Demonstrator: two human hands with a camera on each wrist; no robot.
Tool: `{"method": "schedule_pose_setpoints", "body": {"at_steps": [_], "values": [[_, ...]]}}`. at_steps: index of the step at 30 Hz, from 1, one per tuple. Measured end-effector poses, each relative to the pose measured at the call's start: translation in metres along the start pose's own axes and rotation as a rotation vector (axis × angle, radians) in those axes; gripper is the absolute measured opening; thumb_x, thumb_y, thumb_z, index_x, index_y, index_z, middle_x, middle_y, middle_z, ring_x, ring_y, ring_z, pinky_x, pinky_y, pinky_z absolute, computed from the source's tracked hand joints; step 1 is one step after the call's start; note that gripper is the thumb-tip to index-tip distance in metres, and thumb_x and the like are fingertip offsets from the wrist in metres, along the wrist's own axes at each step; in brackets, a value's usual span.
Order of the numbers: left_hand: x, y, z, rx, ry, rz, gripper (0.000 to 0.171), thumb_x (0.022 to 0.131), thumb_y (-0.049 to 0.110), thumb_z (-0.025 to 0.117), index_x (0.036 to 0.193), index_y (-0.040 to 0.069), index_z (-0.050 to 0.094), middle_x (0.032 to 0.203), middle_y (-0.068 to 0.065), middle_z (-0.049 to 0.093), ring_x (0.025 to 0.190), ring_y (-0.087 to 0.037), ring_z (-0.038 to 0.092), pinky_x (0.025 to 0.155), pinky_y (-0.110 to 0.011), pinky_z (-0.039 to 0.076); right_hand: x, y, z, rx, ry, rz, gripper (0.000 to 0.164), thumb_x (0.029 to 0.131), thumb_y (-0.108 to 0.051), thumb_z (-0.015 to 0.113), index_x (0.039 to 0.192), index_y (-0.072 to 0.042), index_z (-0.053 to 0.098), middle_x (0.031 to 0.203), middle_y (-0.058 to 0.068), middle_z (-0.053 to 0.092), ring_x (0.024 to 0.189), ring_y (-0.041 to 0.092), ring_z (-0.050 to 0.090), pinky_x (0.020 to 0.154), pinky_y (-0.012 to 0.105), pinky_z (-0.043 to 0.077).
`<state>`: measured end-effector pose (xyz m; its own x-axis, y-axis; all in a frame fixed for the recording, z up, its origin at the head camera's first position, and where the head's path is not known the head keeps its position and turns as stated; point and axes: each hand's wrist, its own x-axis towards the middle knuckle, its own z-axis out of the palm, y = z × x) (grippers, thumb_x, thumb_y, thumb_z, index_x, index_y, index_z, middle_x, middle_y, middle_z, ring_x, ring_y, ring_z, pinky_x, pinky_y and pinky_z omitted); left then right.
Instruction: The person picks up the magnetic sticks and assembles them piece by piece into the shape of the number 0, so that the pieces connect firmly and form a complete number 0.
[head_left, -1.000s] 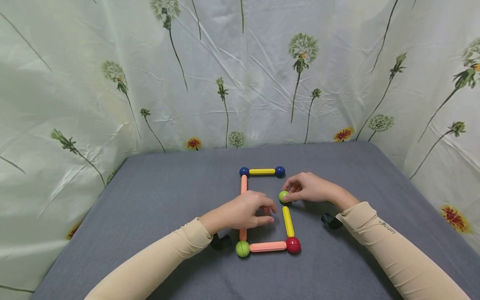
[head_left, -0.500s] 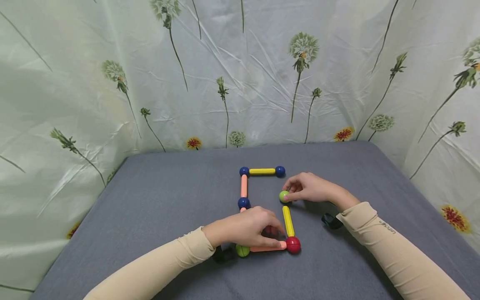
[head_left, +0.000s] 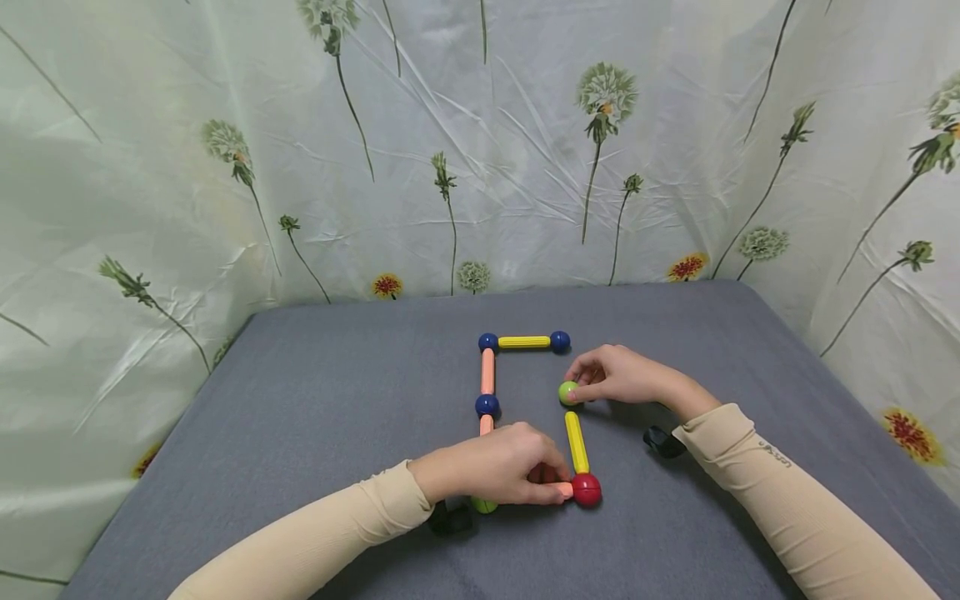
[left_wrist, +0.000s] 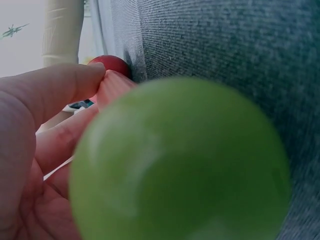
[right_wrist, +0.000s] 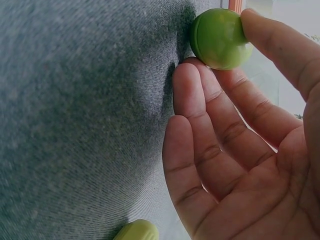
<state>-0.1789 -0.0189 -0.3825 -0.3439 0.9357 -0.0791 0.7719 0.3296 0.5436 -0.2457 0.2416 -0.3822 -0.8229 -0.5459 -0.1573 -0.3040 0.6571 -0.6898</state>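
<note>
My left hand (head_left: 506, 467) pinches the right end of a pink rod (head_left: 564, 490) between thumb and fingers, right beside a red ball (head_left: 587, 490). In the left wrist view a green ball (left_wrist: 180, 160) at the rod's other end fills the foreground and covers part of the rod (left_wrist: 114, 89). My right hand (head_left: 618, 375) holds another green ball (head_left: 567, 392) between thumb and fingertips, down at the cloth. Just below that ball lies a yellow rod (head_left: 577, 443), its lower end at the red ball and a small gap at its top.
Behind my left hand a pink rod (head_left: 488, 372) runs between two blue balls, the lower one (head_left: 487, 406) joined to another pink rod. At the back a yellow rod (head_left: 524, 342) links to a further blue ball (head_left: 560, 342). A flowered curtain (head_left: 510, 167) surrounds the grey-covered table (head_left: 337, 375).
My left hand has moved down and slightly right from above the shape and now pinches the lower pink rod, uncovering the middle blue ball. My right hand has stayed on its green ball.
</note>
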Motion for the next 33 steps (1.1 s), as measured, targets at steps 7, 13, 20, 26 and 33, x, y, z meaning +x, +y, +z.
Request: {"method": "schedule_pose_setpoints", "body": {"at_steps": [7,13,20,26,33], "values": [[-0.0005,-0.0003,0.0014,-0.002,0.002,-0.003,0.013,0.102,0.022,0.077,0.112,0.013,0.08,0.083,0.01,0.066,0.072,0.007,0.052,0.066,-0.009,0.044,-0.0011,0.0007,-0.0006,0.02,-0.019,0.004,0.024,0.098,-0.031,0.081,0.111,-0.01,0.078,0.091,-0.001,0.073,0.082,0.015,0.062,0.069,0.025,0.048],[-0.0008,0.0005,0.0016,0.002,-0.002,-0.014,0.013,0.101,0.022,0.078,0.11,0.014,0.079,0.082,0.01,0.064,0.072,0.005,0.052,0.066,-0.01,0.044,-0.0027,-0.0004,-0.0008,0.045,-0.043,0.016,0.025,0.098,-0.03,0.08,0.112,-0.009,0.078,0.091,0.0,0.074,0.081,0.014,0.062,0.068,0.025,0.046],[-0.0004,0.0009,0.003,0.01,0.01,-0.014,0.011,0.1,0.021,0.079,0.109,0.014,0.078,0.082,0.01,0.063,0.072,0.006,0.052,0.065,-0.009,0.044,-0.003,-0.0003,-0.0007,0.058,-0.061,0.024,0.026,0.099,-0.03,0.079,0.113,-0.008,0.078,0.092,0.0,0.074,0.081,0.015,0.062,0.068,0.025,0.045],[0.0018,0.0025,0.0044,0.01,0.046,-0.008,0.009,0.1,0.021,0.078,0.106,0.016,0.074,0.079,0.012,0.061,0.068,0.007,0.051,0.062,-0.009,0.044,-0.0028,0.0003,-0.0007,0.057,-0.059,0.031,0.026,0.099,-0.03,0.079,0.113,-0.009,0.078,0.092,0.0,0.075,0.082,0.016,0.063,0.069,0.026,0.046],[0.005,0.0053,0.0073,-0.022,0.083,-0.012,0.018,0.102,0.023,0.076,0.118,0.015,0.072,0.082,0.011,0.064,0.068,0.007,0.052,0.064,-0.008,0.045,-0.0032,0.0007,-0.0007,0.056,-0.054,0.026,0.026,0.1,-0.031,0.078,0.114,-0.009,0.078,0.093,0.0,0.075,0.083,0.015,0.062,0.07,0.026,0.046]]}}
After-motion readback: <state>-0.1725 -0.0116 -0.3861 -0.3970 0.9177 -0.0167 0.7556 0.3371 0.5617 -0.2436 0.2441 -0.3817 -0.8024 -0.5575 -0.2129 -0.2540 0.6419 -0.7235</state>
